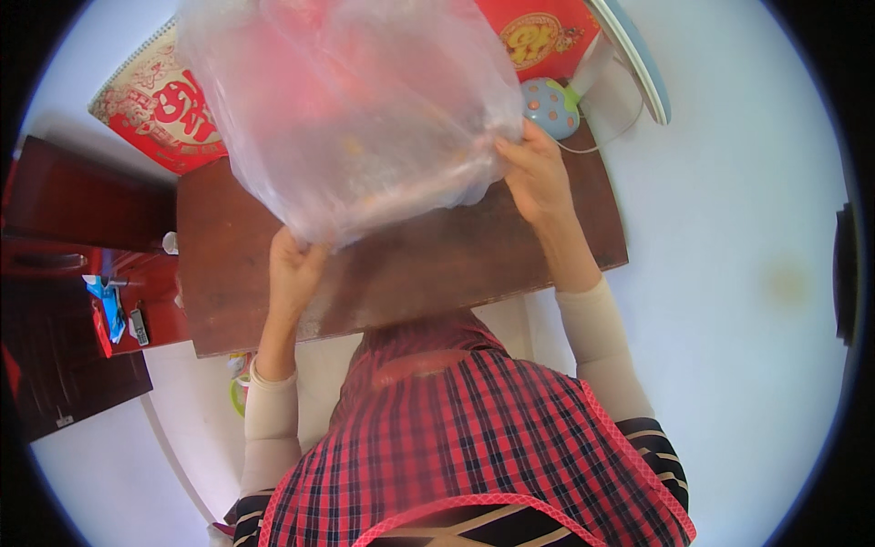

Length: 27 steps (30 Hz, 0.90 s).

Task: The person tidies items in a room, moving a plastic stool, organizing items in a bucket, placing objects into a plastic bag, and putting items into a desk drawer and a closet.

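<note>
A large translucent plastic bag [383, 137] is stretched out above the brown wooden table [424, 267]. My left hand [295, 267] grips its lower left corner between thumb and fingers. At the bag's right edge, my right hand [540, 171] pinches the plastic, higher up than the left. Red shows through the upper part of the bag, blurred by the film. Whether anything lies inside the bag, I cannot tell.
A red and gold wall calendar [171, 102] leans behind the table's left side. At the back right stands a blue lamp base [547, 109] with a white cord. Left of the table, a remote control [139, 325] lies on a red surface.
</note>
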{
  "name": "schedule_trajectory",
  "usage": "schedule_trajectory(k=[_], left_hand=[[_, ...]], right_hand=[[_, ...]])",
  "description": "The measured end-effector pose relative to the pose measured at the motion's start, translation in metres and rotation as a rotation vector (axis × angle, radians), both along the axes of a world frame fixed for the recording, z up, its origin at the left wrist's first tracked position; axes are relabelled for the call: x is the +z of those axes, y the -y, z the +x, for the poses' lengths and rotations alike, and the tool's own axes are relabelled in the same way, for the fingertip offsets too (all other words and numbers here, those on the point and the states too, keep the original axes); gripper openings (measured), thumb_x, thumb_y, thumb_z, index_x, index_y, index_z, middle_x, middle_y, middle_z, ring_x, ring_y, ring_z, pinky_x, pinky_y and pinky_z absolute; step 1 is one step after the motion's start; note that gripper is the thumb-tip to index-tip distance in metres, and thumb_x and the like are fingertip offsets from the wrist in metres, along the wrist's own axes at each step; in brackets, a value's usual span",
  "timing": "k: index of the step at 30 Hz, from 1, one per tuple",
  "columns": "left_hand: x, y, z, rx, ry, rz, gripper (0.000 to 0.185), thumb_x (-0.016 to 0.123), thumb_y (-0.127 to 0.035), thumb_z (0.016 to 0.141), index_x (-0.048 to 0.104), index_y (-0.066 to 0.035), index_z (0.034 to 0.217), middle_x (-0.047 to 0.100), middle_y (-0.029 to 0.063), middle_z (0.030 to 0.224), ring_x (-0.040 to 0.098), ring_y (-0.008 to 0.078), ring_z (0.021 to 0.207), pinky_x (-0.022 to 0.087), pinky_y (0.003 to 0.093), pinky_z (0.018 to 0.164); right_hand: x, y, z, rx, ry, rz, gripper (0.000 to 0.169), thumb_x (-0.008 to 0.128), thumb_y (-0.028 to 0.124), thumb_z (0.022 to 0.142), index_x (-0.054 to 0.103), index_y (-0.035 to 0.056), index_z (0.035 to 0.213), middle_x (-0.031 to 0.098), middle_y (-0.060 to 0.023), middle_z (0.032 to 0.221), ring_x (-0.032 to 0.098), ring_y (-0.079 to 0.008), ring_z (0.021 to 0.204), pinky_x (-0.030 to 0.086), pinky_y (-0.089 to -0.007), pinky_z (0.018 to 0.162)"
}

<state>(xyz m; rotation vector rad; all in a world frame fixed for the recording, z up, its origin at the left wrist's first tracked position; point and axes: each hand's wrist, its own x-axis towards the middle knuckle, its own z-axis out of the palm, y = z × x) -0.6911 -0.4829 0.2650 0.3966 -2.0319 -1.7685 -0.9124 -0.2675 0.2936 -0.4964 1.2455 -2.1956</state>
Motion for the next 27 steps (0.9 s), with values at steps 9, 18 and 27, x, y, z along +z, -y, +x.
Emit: schedule_trajectory(k=[9,18,27], left_hand=[[-0.044,-0.050,0.043,-0.307,0.230,-0.260,0.034,0.061,-0.011,0.076,0.058,-0.004,0.109,0.051,0.0177,0.118,0.047,0.0311,0.110,0.036,0.0393,0.096],[-0.083,-0.075,0.056,-0.537,0.141,-0.594,0.043,0.060,-0.022,0.075,0.054,-0.005,0.114,0.049,0.0162,0.116,0.040,0.0312,0.112,0.036,0.0390,0.095],[-0.102,-0.157,-0.002,-0.602,0.085,-0.178,0.028,0.055,-0.021,0.077,0.056,-0.002,0.097,0.055,0.0164,0.092,0.048,0.0325,0.080,0.039,0.0395,0.072]], right_hand=[[-0.066,-0.103,0.043,0.109,-0.306,0.640,0.024,0.059,-0.001,0.075,0.061,-0.0035,0.098,0.062,-0.0064,0.091,0.060,-0.0165,0.080,0.048,-0.0299,0.073],[-0.133,-0.132,0.079,0.025,0.021,0.869,0.021,0.058,0.001,0.077,0.061,-0.0031,0.097,0.062,-0.0063,0.088,0.059,-0.0163,0.077,0.047,-0.0297,0.070],[-0.115,-0.198,0.099,-0.246,0.143,0.949,0.019,0.058,0.002,0.078,0.060,-0.0028,0.096,0.061,-0.0062,0.085,0.058,-0.0161,0.074,0.047,-0.0295,0.067]])
